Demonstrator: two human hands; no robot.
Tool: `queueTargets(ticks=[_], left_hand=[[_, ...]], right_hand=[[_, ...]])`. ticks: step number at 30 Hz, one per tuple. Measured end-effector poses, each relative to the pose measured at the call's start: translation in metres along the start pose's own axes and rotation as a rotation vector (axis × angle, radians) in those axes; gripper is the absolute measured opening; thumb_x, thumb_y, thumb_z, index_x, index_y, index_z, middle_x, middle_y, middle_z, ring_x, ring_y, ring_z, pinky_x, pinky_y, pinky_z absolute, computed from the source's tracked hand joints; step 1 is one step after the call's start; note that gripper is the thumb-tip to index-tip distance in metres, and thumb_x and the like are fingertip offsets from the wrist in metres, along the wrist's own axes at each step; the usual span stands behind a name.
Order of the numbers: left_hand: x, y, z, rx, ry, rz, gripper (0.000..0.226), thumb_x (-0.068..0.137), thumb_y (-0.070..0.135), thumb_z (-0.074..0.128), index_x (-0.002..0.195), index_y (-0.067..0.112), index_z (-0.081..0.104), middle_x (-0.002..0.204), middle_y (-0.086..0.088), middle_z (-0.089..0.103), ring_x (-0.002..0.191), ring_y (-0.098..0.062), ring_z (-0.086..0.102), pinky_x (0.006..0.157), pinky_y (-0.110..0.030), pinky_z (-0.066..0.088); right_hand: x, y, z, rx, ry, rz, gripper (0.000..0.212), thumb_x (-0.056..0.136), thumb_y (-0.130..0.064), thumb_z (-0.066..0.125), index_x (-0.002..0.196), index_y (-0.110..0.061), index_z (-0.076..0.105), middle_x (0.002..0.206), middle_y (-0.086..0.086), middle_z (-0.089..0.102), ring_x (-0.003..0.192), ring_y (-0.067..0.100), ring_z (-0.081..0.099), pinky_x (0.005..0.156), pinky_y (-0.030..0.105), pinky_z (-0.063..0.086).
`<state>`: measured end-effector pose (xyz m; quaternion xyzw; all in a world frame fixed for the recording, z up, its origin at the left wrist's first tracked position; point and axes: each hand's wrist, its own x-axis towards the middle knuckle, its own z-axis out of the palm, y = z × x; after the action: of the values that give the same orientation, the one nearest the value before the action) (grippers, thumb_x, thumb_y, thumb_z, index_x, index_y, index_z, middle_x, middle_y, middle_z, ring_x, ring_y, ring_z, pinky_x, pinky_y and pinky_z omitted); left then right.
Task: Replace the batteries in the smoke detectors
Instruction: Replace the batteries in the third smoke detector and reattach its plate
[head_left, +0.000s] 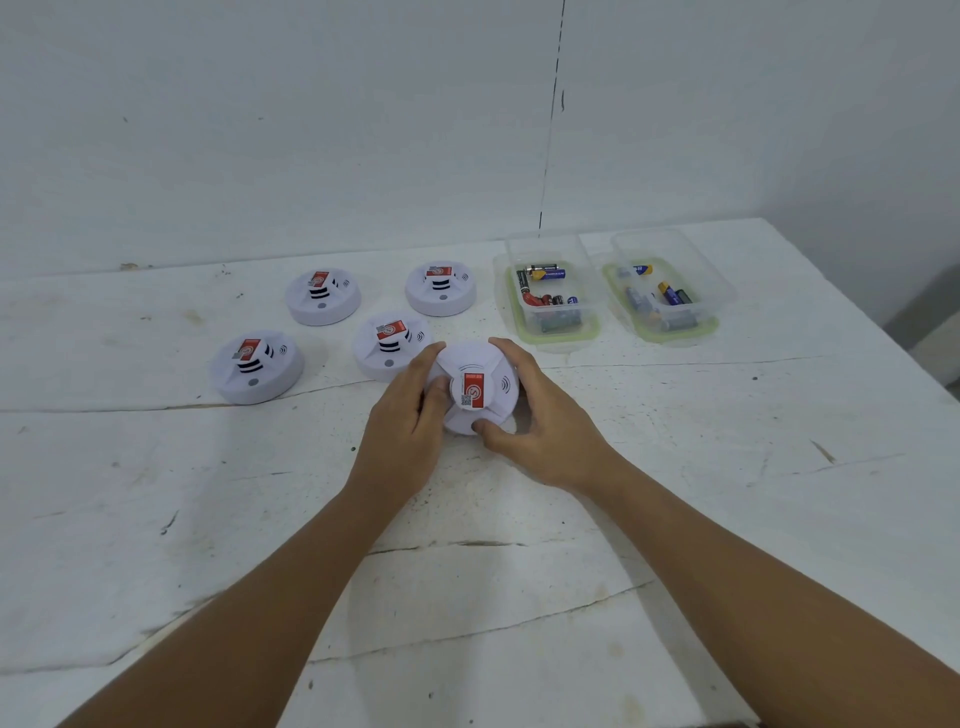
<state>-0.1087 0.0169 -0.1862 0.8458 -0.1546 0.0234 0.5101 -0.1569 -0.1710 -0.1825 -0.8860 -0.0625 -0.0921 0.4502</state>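
Both hands, left hand (410, 415) and right hand (540, 415), clasped a white smoke detector (475, 387) by its rim near the middle of the table (727, 493). The light, rigid plastic shell looked smooth, best gripped around its edge for twisting open.

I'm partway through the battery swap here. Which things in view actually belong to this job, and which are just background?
Belongs to the job:
- held smoke detector, gripped by left hand and right hand
- four other smoke detectors, e.g.
- left battery tub
- right battery tub

Just there:
- white table
- wall
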Motion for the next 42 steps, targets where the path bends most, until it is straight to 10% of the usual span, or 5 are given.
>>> queueTargets(ticks=[8,15,22,42], left_hand=[[0.0011,-0.0024,0.0007,0.014,-0.011,0.001,0.042,0.111,0.037,0.04,0.153,0.035,0.045,0.148,0.014,0.055,0.128,0.0,0.052,0.093,-0.001,0.037],[0.0016,-0.0032,0.0002,0.01,-0.024,0.02,0.041,0.111,0.036,0.039,0.151,0.033,0.046,0.146,0.01,0.058,0.13,-0.007,0.054,0.107,-0.029,0.048],[0.0015,-0.0027,0.0012,0.027,-0.015,0.016,0.043,0.111,0.033,0.04,0.154,0.03,0.045,0.148,0.011,0.056,0.127,-0.001,0.052,0.09,0.004,0.036],[0.0008,0.0,0.0,0.027,-0.014,0.015,0.042,0.111,0.035,0.04,0.153,0.031,0.046,0.149,0.01,0.055,0.134,-0.006,0.052,0.109,-0.024,0.045]], right_hand=[[0.0002,0.0005,0.0,0.001,-0.007,0.02,0.08,0.088,-0.036,0.074,0.152,-0.049,0.027,0.139,-0.032,0.052,0.127,0.002,0.056,0.102,0.044,0.055],[-0.0004,-0.0003,-0.0007,0.028,0.001,0.016,0.077,0.088,-0.031,0.075,0.15,-0.046,0.032,0.134,-0.031,0.055,0.123,0.002,0.059,0.099,0.042,0.056],[0.0004,-0.0016,-0.0012,0.008,0.004,-0.016,0.075,0.088,-0.03,0.074,0.145,-0.054,0.032,0.134,-0.029,0.055,0.123,0.007,0.059,0.097,0.045,0.057],[-0.0007,-0.0003,-0.0019,0.033,-0.008,-0.019,0.075,0.091,-0.032,0.075,0.148,-0.05,0.031,0.136,-0.026,0.056,0.123,0.007,0.06,0.097,0.042,0.057]])
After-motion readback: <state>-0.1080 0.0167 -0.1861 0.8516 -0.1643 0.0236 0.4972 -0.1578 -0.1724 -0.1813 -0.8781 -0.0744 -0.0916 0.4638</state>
